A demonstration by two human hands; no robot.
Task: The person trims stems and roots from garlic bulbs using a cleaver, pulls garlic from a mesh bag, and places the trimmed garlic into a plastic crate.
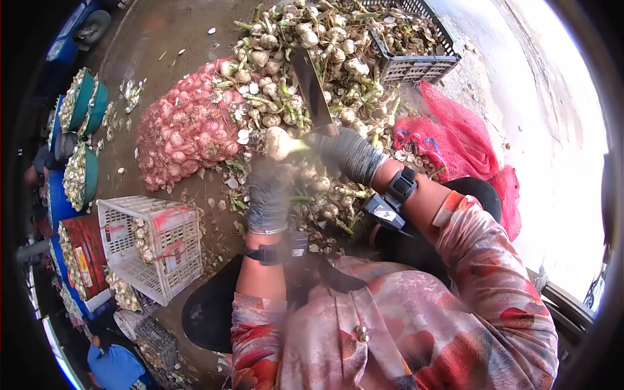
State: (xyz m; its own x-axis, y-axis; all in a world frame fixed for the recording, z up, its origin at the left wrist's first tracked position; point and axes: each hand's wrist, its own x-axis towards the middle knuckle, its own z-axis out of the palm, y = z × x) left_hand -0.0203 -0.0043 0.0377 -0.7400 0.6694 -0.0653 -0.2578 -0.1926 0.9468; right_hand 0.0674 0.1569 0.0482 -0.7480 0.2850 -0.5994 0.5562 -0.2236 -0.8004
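Observation:
My right hand point(350, 153), in a grey glove, is closed round a knife point(311, 90) whose broad blade points away over the heap. A garlic bulb point(278, 143) with its pale green stem lies between my hands, the stem reaching to my right fingers. My left hand point(268, 195), gloved too, is just below the bulb and appears closed on it; its fingertips are blurred. Under and beyond both hands spreads a heap of garlic point(338, 49) with stems on.
A full red net sack of garlic point(188, 123) stands left of the heap, a loose red net point(455, 133) lies right. A black crate point(419, 68) with scraps is at the far right. A white crate point(179, 250) lies left, near garlic-filled tubs point(91, 172) and a person in blue point(116, 364).

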